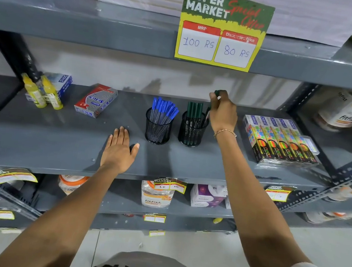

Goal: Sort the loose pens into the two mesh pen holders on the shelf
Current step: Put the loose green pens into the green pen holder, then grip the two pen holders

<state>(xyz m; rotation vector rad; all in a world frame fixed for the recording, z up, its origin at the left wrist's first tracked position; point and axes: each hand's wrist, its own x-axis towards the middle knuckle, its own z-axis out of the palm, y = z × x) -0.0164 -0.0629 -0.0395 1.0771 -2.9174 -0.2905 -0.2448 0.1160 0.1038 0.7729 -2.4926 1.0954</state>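
Observation:
Two black mesh pen holders stand side by side on the grey shelf point(58, 141). The left holder point(158, 129) is full of several blue-capped pens point(164, 109). The right holder point(191, 132) has several green-capped pens point(194, 109) upright in it. My right hand point(223, 113) is just above and right of the right holder, shut on a green pen point(213, 100) whose lower end dips into that holder's rim. My left hand point(120, 148) lies flat and open on the shelf, left of the blue holder, holding nothing.
A red and grey pen box point(96, 100) and two yellow glue bottles point(42, 92) sit at the shelf's left. Several colourful neon pencil packs point(280, 141) lie at the right. A price sign point(222, 28) hangs from the upper shelf. Jars stand on the lower shelf.

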